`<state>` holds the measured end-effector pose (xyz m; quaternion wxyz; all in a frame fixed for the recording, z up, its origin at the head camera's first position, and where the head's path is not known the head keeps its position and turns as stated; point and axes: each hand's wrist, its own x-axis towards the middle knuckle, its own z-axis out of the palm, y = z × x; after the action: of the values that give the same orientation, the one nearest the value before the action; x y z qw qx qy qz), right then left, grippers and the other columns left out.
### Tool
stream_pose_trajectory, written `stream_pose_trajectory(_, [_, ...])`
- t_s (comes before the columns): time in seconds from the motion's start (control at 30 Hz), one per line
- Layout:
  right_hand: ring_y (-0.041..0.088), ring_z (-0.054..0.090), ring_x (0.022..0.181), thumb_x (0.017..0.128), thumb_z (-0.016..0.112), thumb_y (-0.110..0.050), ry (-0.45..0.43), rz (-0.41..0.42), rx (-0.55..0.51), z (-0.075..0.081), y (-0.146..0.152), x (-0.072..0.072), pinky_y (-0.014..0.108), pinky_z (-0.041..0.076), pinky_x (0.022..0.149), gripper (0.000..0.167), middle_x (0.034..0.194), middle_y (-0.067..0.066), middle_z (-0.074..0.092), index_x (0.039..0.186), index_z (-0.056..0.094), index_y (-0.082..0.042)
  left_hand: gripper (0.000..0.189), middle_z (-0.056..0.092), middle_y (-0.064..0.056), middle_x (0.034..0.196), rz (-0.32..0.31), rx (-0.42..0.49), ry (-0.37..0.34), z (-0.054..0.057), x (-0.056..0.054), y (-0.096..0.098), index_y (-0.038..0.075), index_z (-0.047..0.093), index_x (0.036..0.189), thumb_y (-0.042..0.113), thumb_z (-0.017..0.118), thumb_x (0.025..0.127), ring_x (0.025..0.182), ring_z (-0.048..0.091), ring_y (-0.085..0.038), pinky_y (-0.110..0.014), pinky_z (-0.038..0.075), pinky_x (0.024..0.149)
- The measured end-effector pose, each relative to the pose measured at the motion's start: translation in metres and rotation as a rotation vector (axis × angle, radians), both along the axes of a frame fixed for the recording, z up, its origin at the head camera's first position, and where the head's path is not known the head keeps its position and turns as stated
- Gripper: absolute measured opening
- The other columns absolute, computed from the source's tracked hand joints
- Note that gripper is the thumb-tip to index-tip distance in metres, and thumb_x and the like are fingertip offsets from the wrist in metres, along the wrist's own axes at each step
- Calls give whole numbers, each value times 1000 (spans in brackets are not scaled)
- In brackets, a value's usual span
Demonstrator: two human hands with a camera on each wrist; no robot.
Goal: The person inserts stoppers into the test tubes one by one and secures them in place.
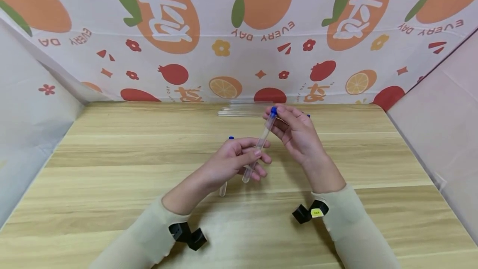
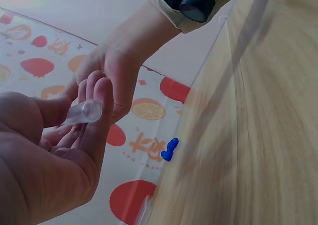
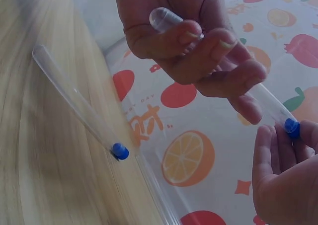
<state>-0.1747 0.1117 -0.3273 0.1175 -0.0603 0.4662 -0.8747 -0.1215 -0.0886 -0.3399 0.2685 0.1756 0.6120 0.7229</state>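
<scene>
Capped tube [image 1: 264, 136]: it's slanting above the worktop [image 1: 130, 157], blue cap [image 1: 274, 110] pointing to one o'clock!
Left hand [image 1: 237, 157]: fingers are pinching the tube low.
Right hand [image 1: 296, 132]: fingers are gripping the cap.
Second tube [image 1: 223, 189]: lying eight o'clock from it.
Clear slim pieces [image 1: 239, 114]: resting at eleven.

Above the surface [image 1: 112, 169], the held tube [image 1: 266, 130] slants from your left hand [image 1: 236, 157], near-left, to your right hand [image 1: 297, 134], far-right. Another tube [image 1: 223, 189] lies beneath your left hand; loose tubes [image 1: 239, 114] lie by the far edge, caps [image 2: 172, 144] to their right.
</scene>
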Motion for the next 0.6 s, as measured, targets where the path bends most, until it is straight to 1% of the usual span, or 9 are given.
stream_pose_trajectory(0.2, [19, 71, 100, 99, 62, -13, 0, -53, -34, -3, -5, 4, 29, 56, 93, 11, 99, 6, 75, 99, 72, -8, 34, 68, -19, 109, 43, 17, 28, -1, 3, 2, -3, 54, 137, 8, 49, 105, 79, 72, -17, -33, 62, 69])
stream_pose_trajectory(0.3, [19, 71, 98, 99, 62, -11, 19, -99, -31, -4, -8, 6, 30, 55, 94, 11, 97, 6, 75, 96, 71, -7, 34, 68, -16, 106, 66, 19, 31, -2, 4, 3, -3, 54, 137, 7, 49, 105, 77, 72, -15, -30, 61, 68])
stream_pose_trajectory(0.43, [18, 71, 94, 100, 60, -9, 46, -145, -18, -6, -13, 8, 29, 57, 90, 13, 93, 6, 76, 94, 72, -7, 35, 70, -8, 100, 85, 9, 30, -2, 6, 4, -3, 54, 137, 7, 49, 105, 75, 70, -14, -29, 61, 67])
stream_pose_trajectory(0.6, [17, 72, 90, 99, 59, -7, 77, -195, 11, -9, -18, 12, 29, 58, 88, 15, 91, 6, 76, 89, 71, -6, 33, 69, -5, 95, 110, -11, 43, -4, 8, 4, -4, 56, 135, 7, 50, 104, 70, 67, -12, -26, 59, 63])
